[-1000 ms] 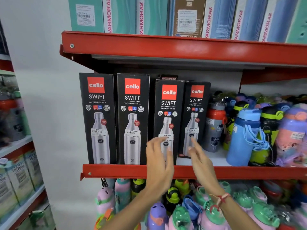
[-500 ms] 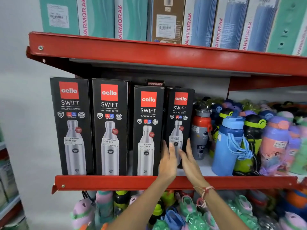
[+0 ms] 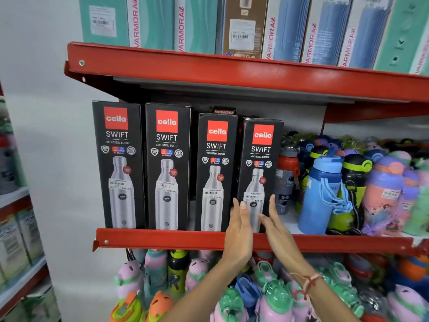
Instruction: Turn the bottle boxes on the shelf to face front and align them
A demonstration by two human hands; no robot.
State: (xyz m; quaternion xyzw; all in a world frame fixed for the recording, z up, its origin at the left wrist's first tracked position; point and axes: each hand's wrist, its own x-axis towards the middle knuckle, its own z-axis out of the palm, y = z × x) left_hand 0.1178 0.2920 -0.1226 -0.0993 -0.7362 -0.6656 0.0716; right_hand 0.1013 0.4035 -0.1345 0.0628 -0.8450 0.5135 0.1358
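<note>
Four black cello Swift bottle boxes stand facing front on the red middle shelf (image 3: 162, 239): the first box (image 3: 118, 163), the second box (image 3: 167, 168), the shorter third box (image 3: 214, 159) and the fourth box (image 3: 261, 154). My left hand (image 3: 239, 228) presses flat against the fourth box's lower left edge. On its lower right edge lies my right hand (image 3: 275, 224), so the box is clasped between both palms. The fourth box stands close beside the third, near the shelf's front lip.
Loose bottles crowd the shelf right of the boxes, the nearest a red-capped grey bottle (image 3: 286, 182) and a blue bottle (image 3: 320, 194). A Modware box (image 3: 224, 111) stands behind. Warmora boxes (image 3: 151, 19) fill the upper shelf (image 3: 209, 68). Kids' bottles (image 3: 197, 275) hang below.
Both hands went from the third box to the fourth box and closed on its sides. The fourth box has come forward, roughly level with the third. The camera view shifted.
</note>
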